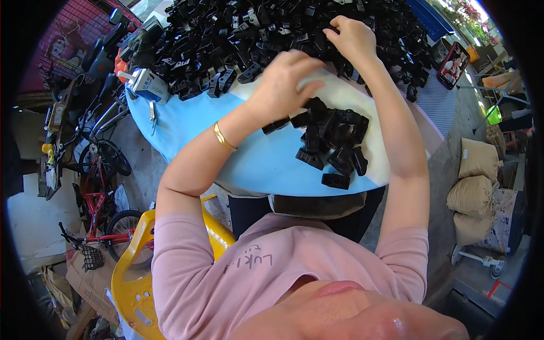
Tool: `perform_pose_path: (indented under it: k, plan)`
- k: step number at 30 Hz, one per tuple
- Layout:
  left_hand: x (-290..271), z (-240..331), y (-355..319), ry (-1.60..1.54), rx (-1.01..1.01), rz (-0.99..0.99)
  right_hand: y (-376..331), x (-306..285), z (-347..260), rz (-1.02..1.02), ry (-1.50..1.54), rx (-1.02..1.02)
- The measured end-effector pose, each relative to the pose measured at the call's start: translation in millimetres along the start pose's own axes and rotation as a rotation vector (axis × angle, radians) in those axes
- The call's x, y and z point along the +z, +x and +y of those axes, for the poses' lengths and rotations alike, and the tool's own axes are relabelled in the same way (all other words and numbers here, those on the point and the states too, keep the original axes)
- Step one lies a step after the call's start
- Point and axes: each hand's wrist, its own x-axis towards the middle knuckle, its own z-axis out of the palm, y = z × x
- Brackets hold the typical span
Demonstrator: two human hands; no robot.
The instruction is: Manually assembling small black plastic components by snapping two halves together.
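A large pile of small black plastic parts (238, 42), some with bits of metal, covers the far side of the table. My left hand (286, 85) hovers over the table between that pile and a smaller heap of black plastic parts (334, 136). It is slightly blurred, its fingers and thumb apart, with nothing seen in it. At the near edge of the big pile is my right hand (354, 42), its fingers curled in among the black parts. Whatever lies between those fingers is hidden. The smaller heap sits close to my body, between my forearms.
The table has a light blue and cream cover (272, 164). At its left stand a blue and white carton (148, 86) and nail clippers (152, 113). A phone (453, 65) leans at the right. A yellow chair (133, 272) and a red bicycle (99, 207) are on the left.
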Motion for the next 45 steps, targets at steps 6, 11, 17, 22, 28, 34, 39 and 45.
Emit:
perform_pose_path:
  k: [6,11,17,22,28,34,39,45]
  plan:
    - [15,-30,-3,0.208,-0.434,-0.016,-33,-27,-11,-0.011,0.693,0.058]
    - [16,-31,-1,0.234,-0.437,-0.094,-67,-38,-27,-0.267,0.964,0.161]
    - [0,-22,-1,-0.267,-0.784,-0.013,-76,-38,-37,-0.303,1.062,0.239]
    - [-3,-5,2,-0.986,-0.849,0.08,-77,-43,-44,-0.158,1.071,0.232]
    - [-2,-11,1,-0.94,-0.811,0.12,-82,-53,-53,0.032,0.972,0.001]
    - [0,-4,1,-1.034,-0.781,0.118,-86,-58,-58,0.039,0.802,0.006]
    - [-2,3,-1,-1.121,-0.891,0.176,-87,-54,-62,0.099,0.624,-0.183]
    - [-15,1,6,-0.786,-0.621,0.069,-55,-43,-22,0.035,0.885,0.041]
